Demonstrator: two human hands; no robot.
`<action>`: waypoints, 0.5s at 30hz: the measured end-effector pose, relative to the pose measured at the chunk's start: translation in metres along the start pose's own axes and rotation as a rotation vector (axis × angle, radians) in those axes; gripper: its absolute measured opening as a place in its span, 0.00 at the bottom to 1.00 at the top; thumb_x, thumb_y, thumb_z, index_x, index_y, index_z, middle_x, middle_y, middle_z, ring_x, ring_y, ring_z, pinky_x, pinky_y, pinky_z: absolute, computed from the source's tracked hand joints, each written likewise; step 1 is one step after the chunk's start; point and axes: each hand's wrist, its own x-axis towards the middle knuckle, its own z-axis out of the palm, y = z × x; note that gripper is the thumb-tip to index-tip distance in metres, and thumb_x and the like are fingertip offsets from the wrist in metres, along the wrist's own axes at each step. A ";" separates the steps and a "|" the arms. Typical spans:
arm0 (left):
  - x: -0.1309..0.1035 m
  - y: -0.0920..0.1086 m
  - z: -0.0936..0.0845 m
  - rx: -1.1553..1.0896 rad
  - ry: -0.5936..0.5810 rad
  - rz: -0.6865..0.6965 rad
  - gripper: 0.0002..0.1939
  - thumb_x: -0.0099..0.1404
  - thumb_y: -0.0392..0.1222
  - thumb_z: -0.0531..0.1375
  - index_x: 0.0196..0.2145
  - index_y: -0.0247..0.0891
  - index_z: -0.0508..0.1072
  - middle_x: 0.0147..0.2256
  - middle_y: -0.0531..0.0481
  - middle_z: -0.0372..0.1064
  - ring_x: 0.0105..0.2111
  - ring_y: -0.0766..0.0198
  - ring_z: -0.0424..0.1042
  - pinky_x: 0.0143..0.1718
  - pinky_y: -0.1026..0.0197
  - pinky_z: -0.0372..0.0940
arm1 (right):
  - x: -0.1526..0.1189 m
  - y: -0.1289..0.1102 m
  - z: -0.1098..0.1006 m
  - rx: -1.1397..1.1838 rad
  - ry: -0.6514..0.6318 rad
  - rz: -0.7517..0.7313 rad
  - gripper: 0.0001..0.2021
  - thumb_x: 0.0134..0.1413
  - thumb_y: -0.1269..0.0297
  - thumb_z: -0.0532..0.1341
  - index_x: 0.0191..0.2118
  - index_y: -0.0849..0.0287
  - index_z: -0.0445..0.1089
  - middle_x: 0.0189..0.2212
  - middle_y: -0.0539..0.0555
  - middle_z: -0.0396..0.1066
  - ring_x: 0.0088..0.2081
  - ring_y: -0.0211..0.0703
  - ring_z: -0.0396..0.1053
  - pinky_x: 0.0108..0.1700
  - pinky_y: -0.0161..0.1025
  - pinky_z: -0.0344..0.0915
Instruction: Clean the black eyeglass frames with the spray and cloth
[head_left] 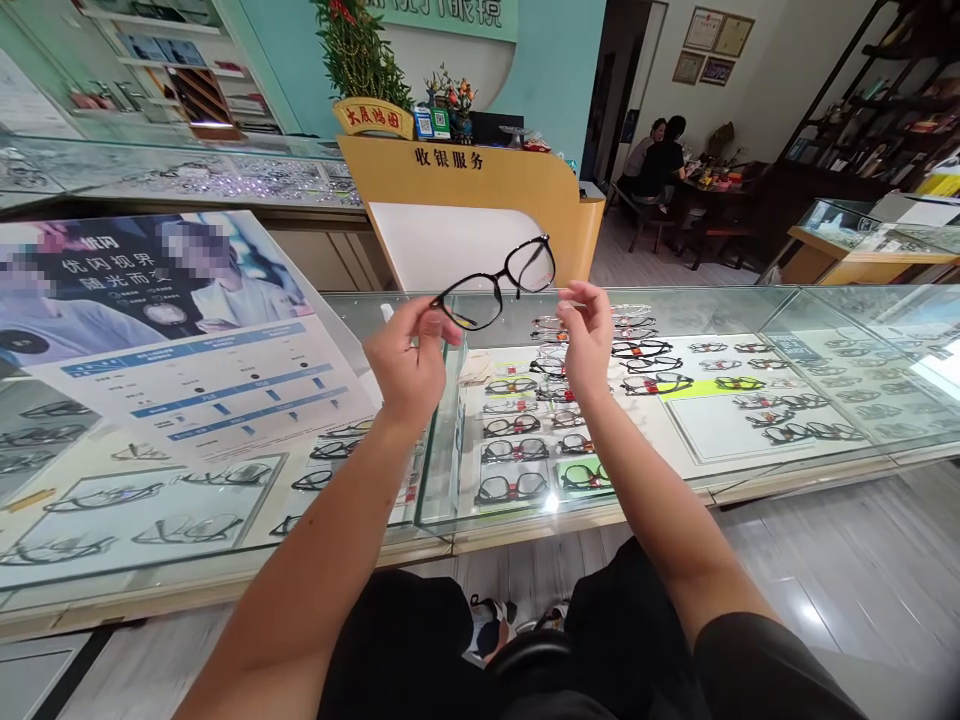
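Head: glasses (500,274), temples (463,322) seemingly part-hidden.

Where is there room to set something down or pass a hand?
Likely the counter's right end, from its front edge back; frames there look to lie under the glass. A hand could probably pass below the glasses, between left hand and right hand. Crowded: the left part, by the poster, and around the right wrist, where frames bunch.
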 end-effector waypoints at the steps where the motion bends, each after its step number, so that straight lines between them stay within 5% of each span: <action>1: 0.001 -0.001 0.000 -0.010 0.000 -0.010 0.24 0.83 0.65 0.59 0.43 0.43 0.81 0.26 0.55 0.75 0.25 0.66 0.78 0.33 0.60 0.70 | 0.001 0.002 -0.001 -0.044 -0.019 -0.039 0.18 0.66 0.51 0.70 0.58 0.47 0.78 0.54 0.57 0.82 0.45 0.47 0.76 0.49 0.48 0.76; 4: 0.000 0.000 -0.001 -0.021 -0.010 -0.055 0.26 0.84 0.66 0.58 0.40 0.43 0.81 0.25 0.55 0.72 0.23 0.67 0.76 0.30 0.61 0.68 | 0.000 0.003 -0.003 -0.163 -0.065 -0.192 0.19 0.72 0.50 0.67 0.64 0.44 0.78 0.60 0.58 0.80 0.49 0.49 0.78 0.51 0.49 0.77; 9: 0.000 -0.001 -0.001 0.037 -0.066 -0.088 0.27 0.84 0.67 0.57 0.40 0.43 0.81 0.24 0.54 0.68 0.21 0.67 0.69 0.28 0.59 0.65 | -0.002 0.004 -0.003 -0.283 -0.032 -0.349 0.15 0.79 0.48 0.62 0.53 0.47 0.83 0.47 0.56 0.84 0.48 0.51 0.79 0.51 0.52 0.77; 15: 0.006 -0.012 0.001 0.183 0.010 0.065 0.29 0.84 0.67 0.56 0.36 0.42 0.80 0.36 0.45 0.77 0.39 0.57 0.77 0.39 0.55 0.71 | -0.006 0.008 -0.006 -0.299 -0.070 -0.372 0.18 0.80 0.54 0.59 0.66 0.47 0.75 0.48 0.57 0.84 0.49 0.53 0.81 0.54 0.54 0.78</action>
